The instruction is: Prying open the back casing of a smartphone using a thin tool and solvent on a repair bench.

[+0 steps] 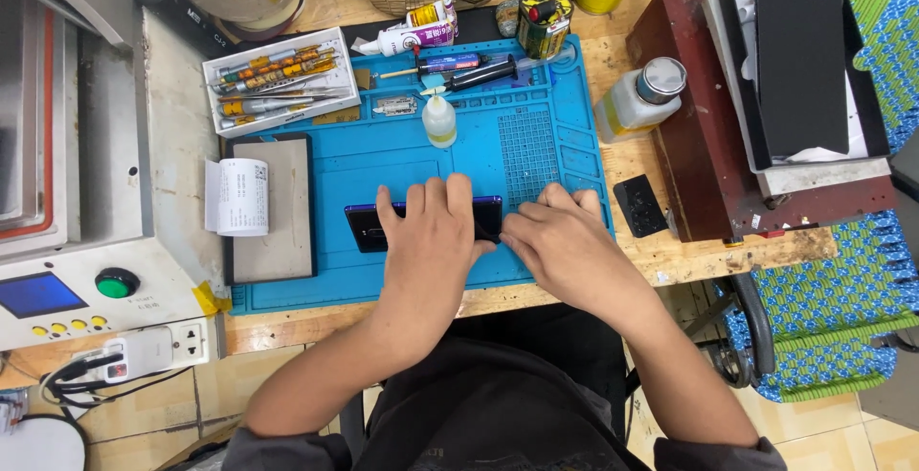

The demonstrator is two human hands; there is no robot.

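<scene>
Overhead view of a repair bench. A dark, glossy smartphone [426, 223] lies flat and lengthwise on a blue silicone work mat [536, 160] near the front edge of the wooden table [661, 260]. The left hand [428, 241] rests palm-down on the phone, its fingers [436, 195] extended and pressing across the slab, covering most of its middle. The right hand [565, 241] meets the phone's right end, fingers curled and pinched at that edge; whether they hold a thin tool cannot be told.

The phone is judged thin, stiff and light, with smooth faces that slip readily and glass that is fragile under bending or point load; it is best held by the long edges or steadied flat, as shown, the mat supplying grip.

Surroundings: a small dropper bottle [439, 120] stands just behind the phone; a white tray of screwdrivers [280, 79] lies at the mat's rear left; a grey pad [271, 208] bearing a paper receipt [237, 196] lies to the left. A white solvent bottle [638, 99] and a small black block [639, 206] sit right of the mat, beside a red-brown box [704, 165]. Nothing stands between the hands and the phone.
</scene>
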